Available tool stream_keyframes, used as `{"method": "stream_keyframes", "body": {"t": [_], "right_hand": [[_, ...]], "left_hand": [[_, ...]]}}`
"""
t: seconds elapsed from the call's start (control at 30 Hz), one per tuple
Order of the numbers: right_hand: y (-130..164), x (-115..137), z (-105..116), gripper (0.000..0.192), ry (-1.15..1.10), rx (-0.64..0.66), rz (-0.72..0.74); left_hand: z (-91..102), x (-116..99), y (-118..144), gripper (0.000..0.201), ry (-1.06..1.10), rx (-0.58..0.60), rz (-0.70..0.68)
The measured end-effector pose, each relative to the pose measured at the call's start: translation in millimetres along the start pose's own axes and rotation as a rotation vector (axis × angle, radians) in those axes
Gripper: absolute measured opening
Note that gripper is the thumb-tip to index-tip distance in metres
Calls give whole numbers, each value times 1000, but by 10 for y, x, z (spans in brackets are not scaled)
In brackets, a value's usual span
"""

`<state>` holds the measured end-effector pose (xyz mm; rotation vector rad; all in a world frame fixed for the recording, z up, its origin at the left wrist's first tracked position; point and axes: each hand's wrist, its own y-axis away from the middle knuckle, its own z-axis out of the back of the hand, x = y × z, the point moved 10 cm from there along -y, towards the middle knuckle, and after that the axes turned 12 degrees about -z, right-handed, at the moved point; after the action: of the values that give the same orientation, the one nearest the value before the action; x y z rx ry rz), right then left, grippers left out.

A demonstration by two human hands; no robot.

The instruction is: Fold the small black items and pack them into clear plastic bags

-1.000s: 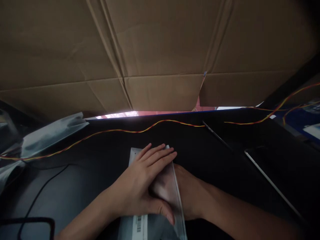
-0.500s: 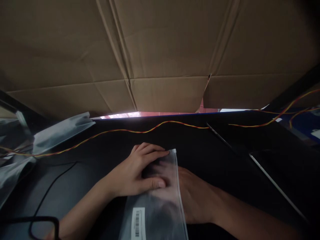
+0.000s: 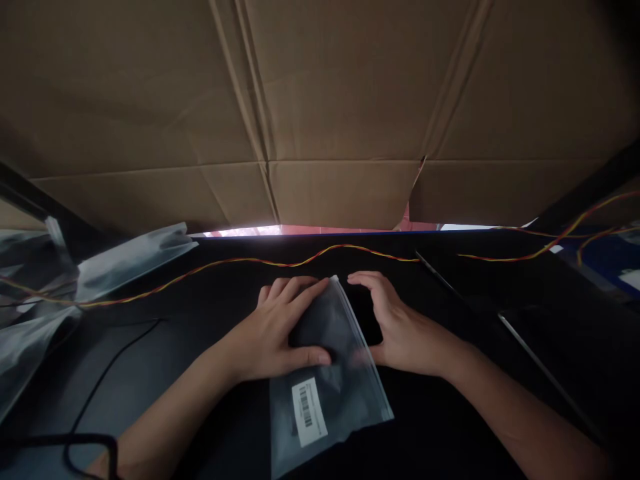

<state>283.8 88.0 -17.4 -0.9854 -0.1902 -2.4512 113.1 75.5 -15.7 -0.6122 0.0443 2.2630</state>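
Observation:
A clear zip bag (image 3: 343,373) with a white barcode label (image 3: 309,412) lies slanted over the black table. My left hand (image 3: 280,327) holds its upper left part, the index fingertip at the top corner by the zip edge and the thumb stretched across the plastic. To the right of the zip edge is my right hand (image 3: 400,327), its fingers and thumb apart in a curved shape. The right thumb tip shows through the plastic, behind the bag's edge. No item can be made out inside the bag.
A twisted red and yellow wire (image 3: 260,261) runs along the back of the table. More plastic bags (image 3: 135,263) lie at the left, near a black cable (image 3: 100,380). Metal-edged dark panels (image 3: 545,370) lie at the right. Cardboard (image 3: 340,93) hangs in front.
My right hand has come out from beneath or within the bag to its right side, and its fingers have spread. The bag has turned, its lower end swinging right. My left hand stays on it.

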Motion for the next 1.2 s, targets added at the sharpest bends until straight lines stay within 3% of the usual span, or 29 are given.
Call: {"method": "stream_keyframes", "body": {"t": [0.07, 0.2, 0.3, 0.37, 0.47, 0.53, 0.6, 0.8, 0.97, 1.03, 1.1, 1.2], "right_hand": [[28, 52, -139, 121, 70, -13, 25], [77, 235, -275, 108, 118, -42, 102], [64, 193, -193, 107, 54, -24, 45], [27, 34, -52, 102, -42, -36, -80], [-25, -210, 71, 54, -197, -25, -273], [-52, -235, 33, 22, -262, 34, -316], [-66, -172, -36, 9, -328, 77, -303], [-67, -79, -319, 17, -667, 118, -324], [-71, -109, -158, 18, -549, -57, -286], [-53, -90, -102, 18, -448, 8, -280], [-8, -65, -144, 16, -386, 184, -291], [75, 19, -200, 34, -354, 355, -264]], "left_hand": [[-37, -63, -6, 117, -27, 17, -38], [-77, -181, -16, 124, -35, 39, -91], [-37, -179, -21, 121, 0, 18, -87], [42, -114, -19, 103, 16, -40, -44], [175, -27, -8, 73, 4, -155, 20], [222, -22, -7, 65, -15, -208, 33], [212, -50, -14, 61, -29, -213, 35], [85, -196, -60, 58, -21, -141, 3], [71, -154, -72, 54, -40, -175, 25], [47, -81, -62, 53, -68, -149, 64], [23, -17, -49, 55, -102, -108, 95], [16, 15, -36, 59, -135, -82, 102]]}}
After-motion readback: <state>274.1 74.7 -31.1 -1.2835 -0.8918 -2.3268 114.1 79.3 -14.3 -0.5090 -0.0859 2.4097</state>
